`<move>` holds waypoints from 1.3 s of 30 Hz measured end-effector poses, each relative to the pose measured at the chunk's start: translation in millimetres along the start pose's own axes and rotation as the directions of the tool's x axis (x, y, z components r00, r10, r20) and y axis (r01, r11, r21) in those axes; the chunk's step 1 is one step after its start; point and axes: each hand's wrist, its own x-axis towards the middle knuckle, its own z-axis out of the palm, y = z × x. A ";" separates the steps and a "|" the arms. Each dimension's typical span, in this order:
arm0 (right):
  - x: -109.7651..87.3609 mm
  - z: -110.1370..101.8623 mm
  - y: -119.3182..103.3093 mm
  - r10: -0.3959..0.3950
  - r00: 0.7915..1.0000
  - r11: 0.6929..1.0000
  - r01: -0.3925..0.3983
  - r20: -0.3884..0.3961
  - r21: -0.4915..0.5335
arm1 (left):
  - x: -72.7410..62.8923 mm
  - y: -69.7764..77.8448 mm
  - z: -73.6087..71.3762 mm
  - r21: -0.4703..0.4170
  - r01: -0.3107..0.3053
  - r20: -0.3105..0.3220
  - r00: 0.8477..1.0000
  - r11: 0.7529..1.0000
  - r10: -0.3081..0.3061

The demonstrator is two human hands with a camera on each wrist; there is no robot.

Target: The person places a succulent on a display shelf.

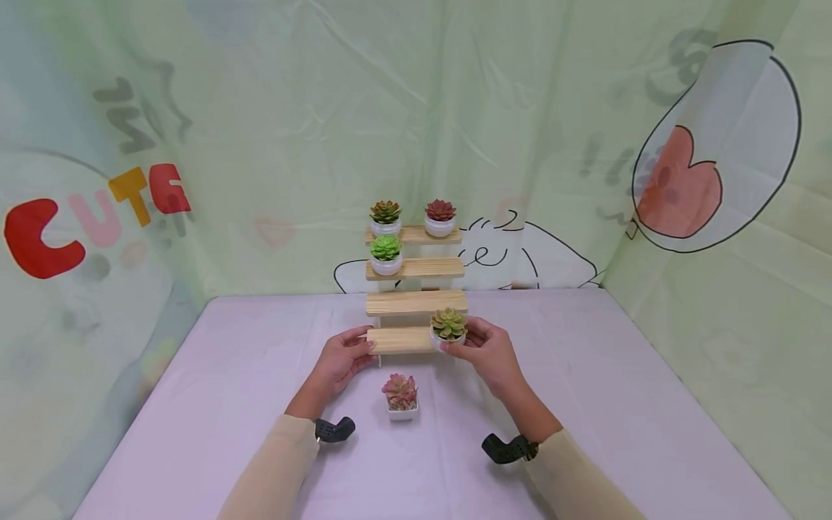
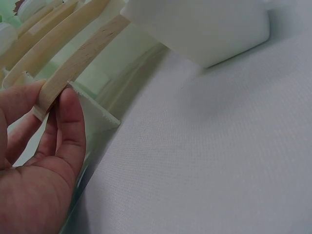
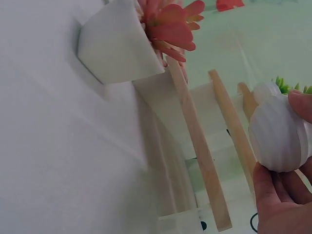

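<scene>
A tiered wooden stand stands mid-table, its lowest board (image 1: pixel 403 339) nearest the person. My left hand (image 1: pixel 344 357) pinches the left end of that board (image 2: pixel 80 58) between thumb and fingers. With thumb and fingers, my right hand (image 1: pixel 487 354) grips a white round pot holding a yellow-green succulent (image 1: pixel 448 324), at the right end of the lowest board. The ridged side of this pot (image 3: pixel 278 134) shows in the right wrist view. In front of the stand, a pink succulent (image 1: pixel 400 391) in a square white pot (image 3: pixel 117 46) sits on the table.
On the top board stand a brownish-green succulent (image 1: pixel 386 213) at left and a dark red one (image 1: pixel 440 217) at right. A bright green succulent (image 1: pixel 386 254) is on the left of the board below. The third board (image 1: pixel 416 302) is bare. A printed curtain (image 1: pixel 312 144) hangs behind the white-covered table (image 1: pixel 247 375).
</scene>
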 end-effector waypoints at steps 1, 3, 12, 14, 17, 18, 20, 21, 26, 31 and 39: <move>1.8 0.0 -0.8 -0.010 1.000 1.000 0.010 0.002 0.010 | 0.0 -0.2 -0.1 -0.001 0.000 0.000 1.000 1.000 0.000; 5.4 -0.1 -2.6 -0.025 1.000 0.999 0.025 -0.004 0.026 | 0.0 -0.4 -0.2 -0.004 -0.001 0.000 1.000 1.000 0.001; 21.7 -1.6 -14.0 -0.038 0.998 0.999 0.038 -0.043 -0.013 | -0.1 -0.4 0.3 -0.003 -0.003 -0.002 1.000 1.000 0.003; 25.6 -1.9 -15.8 -0.040 0.998 0.999 0.039 -0.049 -0.018 | -0.3 -0.1 0.4 -0.003 -0.006 0.002 1.000 1.000 0.006; 31.7 -2.9 -18.6 -0.049 0.998 0.999 0.049 -0.049 -0.011 | -0.3 -0.1 0.1 -0.002 -0.007 0.008 1.000 1.000 0.007; 33.8 -3.2 -19.5 -0.055 0.997 0.998 0.054 -0.051 -0.014 | -0.1 -0.2 -0.1 0.002 -0.009 0.010 1.000 1.000 0.009; 37.7 -3.5 -21.4 -0.065 0.996 0.998 0.065 -0.054 -0.018 | 0.4 -0.5 -0.4 0.006 -0.011 0.009 1.000 1.000 0.011; 39.7 -3.5 -22.5 -0.072 0.996 0.997 0.071 -0.055 -0.018 | 0.6 -0.6 -0.4 0.004 -0.009 0.008 1.000 1.000 0.009; 49.5 -2.7 -26.9 -0.091 0.994 0.996 0.091 -0.058 -0.001 | 1.4 -1.6 -0.9 -0.009 -0.008 0.004 1.000 1.000 0.008; 59.0 -2.5 -33.1 -0.099 0.991 0.995 0.098 -0.085 -0.009 | 1.4 -1.9 -0.3 -0.010 -0.004 -0.003 1.000 1.000 0.004; 77.8 -2.1 -42.5 -0.121 0.987 0.993 0.118 -0.105 -0.032 | 2.0 -2.0 -0.5 0.006 -0.003 -0.005 1.000 1.000 0.003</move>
